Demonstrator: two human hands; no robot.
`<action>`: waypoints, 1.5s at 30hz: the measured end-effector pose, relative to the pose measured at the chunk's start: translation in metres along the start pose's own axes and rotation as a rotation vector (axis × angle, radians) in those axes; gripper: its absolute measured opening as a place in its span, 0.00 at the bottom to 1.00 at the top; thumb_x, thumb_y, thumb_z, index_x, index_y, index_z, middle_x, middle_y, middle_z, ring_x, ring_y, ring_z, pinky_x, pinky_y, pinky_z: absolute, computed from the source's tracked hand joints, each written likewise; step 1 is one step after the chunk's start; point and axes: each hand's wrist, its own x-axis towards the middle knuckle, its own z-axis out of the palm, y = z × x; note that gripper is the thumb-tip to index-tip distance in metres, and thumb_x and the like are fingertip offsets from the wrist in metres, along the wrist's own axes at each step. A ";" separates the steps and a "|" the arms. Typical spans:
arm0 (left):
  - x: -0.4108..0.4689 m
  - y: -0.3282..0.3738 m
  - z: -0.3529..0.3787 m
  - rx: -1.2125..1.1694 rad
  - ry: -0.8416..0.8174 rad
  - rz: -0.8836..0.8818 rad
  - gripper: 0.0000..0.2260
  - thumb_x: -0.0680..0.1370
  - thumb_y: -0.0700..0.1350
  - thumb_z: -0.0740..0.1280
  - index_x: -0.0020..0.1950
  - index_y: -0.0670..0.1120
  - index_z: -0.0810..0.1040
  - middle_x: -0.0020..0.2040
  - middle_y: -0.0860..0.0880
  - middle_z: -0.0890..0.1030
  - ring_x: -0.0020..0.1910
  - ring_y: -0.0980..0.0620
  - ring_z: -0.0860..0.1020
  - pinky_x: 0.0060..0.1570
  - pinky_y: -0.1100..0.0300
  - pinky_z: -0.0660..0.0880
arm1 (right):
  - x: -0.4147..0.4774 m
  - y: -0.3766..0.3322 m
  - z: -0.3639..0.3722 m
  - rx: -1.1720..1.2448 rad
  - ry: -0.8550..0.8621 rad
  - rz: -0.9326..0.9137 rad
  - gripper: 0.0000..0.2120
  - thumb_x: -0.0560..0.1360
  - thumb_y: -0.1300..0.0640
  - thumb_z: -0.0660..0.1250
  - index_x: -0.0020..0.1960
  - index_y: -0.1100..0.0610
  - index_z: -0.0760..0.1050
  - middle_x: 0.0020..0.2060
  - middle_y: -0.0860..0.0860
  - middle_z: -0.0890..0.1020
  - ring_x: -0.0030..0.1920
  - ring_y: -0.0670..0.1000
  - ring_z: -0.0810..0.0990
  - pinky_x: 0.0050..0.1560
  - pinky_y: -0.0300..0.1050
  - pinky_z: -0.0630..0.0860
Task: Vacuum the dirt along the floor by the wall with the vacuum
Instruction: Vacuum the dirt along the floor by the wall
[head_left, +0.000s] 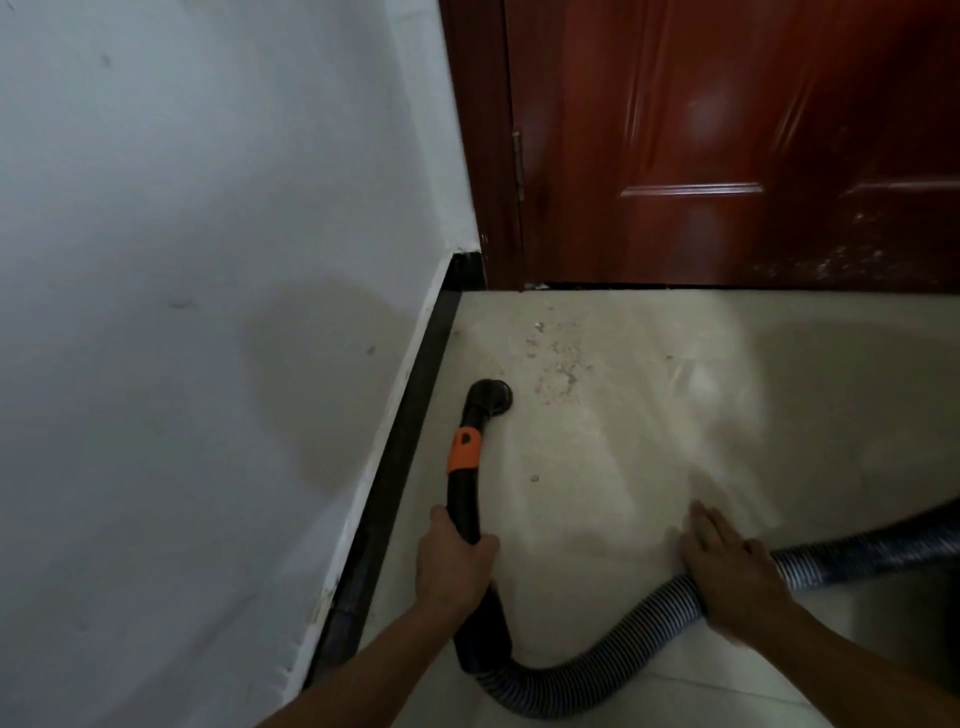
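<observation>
Vacuum wand (469, 501), a black rigid tube with an orange collar (464, 451) partway down, lies low over the pale tiled floor (675, 415), just beside the dark baseboard (410, 431) of a white wall (208, 260). Its round black nozzle (491, 397) sits mouth-down on the floor, near the baseboard and just short of a patch of grey dirt (560, 361) scattered toward the corner, where a glossy red-brown door (727, 140) fills the far side. I have my left hand (456, 564) wrapped firmly round the tube behind the collar, fingers curled about it. Behind that hand the tube widens into a black cuff and joins a ribbed grey-and-black hose (597, 660), which loops back across the floor and runs off to the right. My right hand (727, 569) rests flat on top of the hose, fingers straight and reaching forward, closing on nothing. One small pale speck (533, 478) lies on the floor between the tube and my right hand.
</observation>
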 end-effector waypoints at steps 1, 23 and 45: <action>0.001 0.002 0.001 -0.001 -0.005 0.005 0.10 0.74 0.40 0.70 0.48 0.45 0.69 0.41 0.45 0.77 0.35 0.44 0.81 0.32 0.54 0.79 | -0.002 0.000 0.001 0.000 0.005 -0.002 0.31 0.79 0.56 0.62 0.78 0.57 0.53 0.79 0.59 0.40 0.79 0.58 0.42 0.75 0.58 0.57; 0.042 0.056 0.041 0.291 -0.124 0.243 0.12 0.73 0.44 0.70 0.50 0.44 0.68 0.41 0.46 0.76 0.37 0.46 0.78 0.36 0.54 0.77 | -0.019 0.005 0.008 0.039 0.032 0.002 0.28 0.79 0.62 0.59 0.77 0.56 0.54 0.79 0.57 0.38 0.79 0.57 0.40 0.74 0.57 0.55; 0.046 -0.009 -0.004 -0.183 0.201 -0.083 0.11 0.75 0.38 0.69 0.55 0.37 0.73 0.47 0.37 0.79 0.44 0.40 0.80 0.45 0.49 0.79 | -0.014 0.008 0.006 0.041 0.029 0.032 0.29 0.76 0.61 0.64 0.74 0.55 0.59 0.79 0.57 0.38 0.79 0.57 0.39 0.73 0.59 0.58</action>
